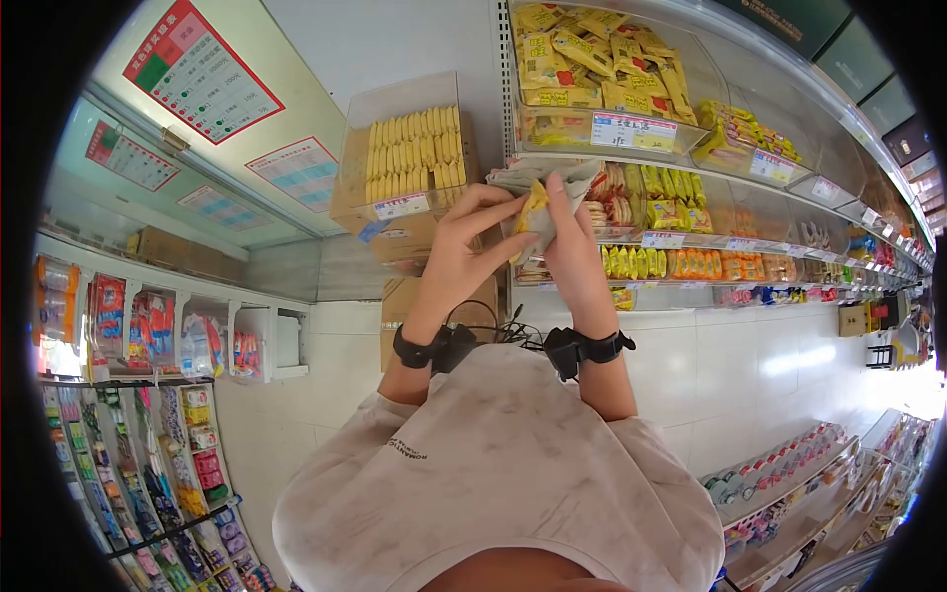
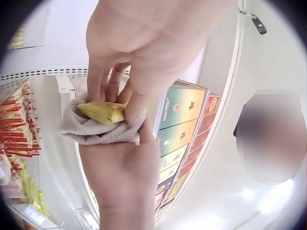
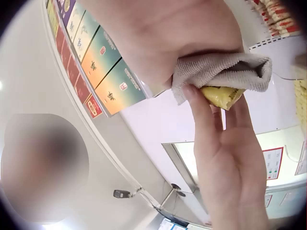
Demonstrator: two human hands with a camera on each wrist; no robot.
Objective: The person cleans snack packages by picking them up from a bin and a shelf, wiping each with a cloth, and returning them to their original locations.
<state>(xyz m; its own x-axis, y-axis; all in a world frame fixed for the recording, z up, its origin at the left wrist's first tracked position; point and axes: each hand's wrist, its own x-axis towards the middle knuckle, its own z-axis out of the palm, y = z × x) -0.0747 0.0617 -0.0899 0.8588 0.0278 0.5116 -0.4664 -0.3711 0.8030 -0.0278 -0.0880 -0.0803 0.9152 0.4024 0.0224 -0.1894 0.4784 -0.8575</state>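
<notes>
Both hands meet in front of the shelf, at the middle of the head view. My left hand (image 1: 472, 245) pinches a small yellow snack packet (image 1: 534, 207) between thumb and fingers. A grey ribbed cloth (image 2: 79, 125) is bunched in my right hand (image 1: 575, 259), whose fingers and thumb grip it. The yellow packet (image 2: 103, 113) lies against the folded cloth in the left wrist view. From the right wrist side, the cloth (image 3: 218, 72) overlaps the upper part of the packet, and the left thumb reaches the cloth's lower edge.
A clear-fronted box (image 1: 406, 202) of yellow packets in rows stands left of the hands. Above right is a shelf bin (image 1: 552, 123) heaped with yellow packets. Lower shelves hold more snacks. A cardboard box (image 1: 395, 321) and black cables (image 1: 488, 321) lie below the hands.
</notes>
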